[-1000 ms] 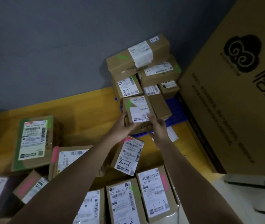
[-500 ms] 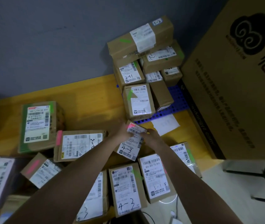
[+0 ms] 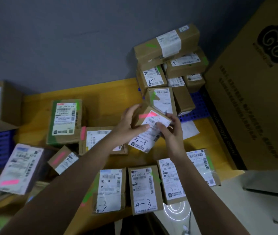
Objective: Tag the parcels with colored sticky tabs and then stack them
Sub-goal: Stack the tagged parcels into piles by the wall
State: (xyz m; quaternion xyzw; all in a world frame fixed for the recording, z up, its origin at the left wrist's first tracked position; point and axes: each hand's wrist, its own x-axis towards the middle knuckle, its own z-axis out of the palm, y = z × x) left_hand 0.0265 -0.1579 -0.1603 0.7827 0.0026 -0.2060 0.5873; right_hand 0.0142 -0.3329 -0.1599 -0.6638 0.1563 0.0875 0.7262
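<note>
Lifted since 0.5 s ago, pink-tabbed parcel [image 3: 149,128], gripped by left hand [image 3: 129,123], right hand [image 3: 169,128]

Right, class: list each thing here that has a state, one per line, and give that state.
Left hand: grips the pink-tabbed parcel.
Right hand: grips the same parcel.
Pink-tabbed parcel: lifted and tilted, label marked 4-3.
Corner stack: piled, green tabs showing.
Green-taped parcel: flat on the yellow table, green tab.

parcels [image 3: 143,189]: at least 16 | hands [image 3: 128,126]: 2 | large carton [image 3: 253,102]: 1
</note>
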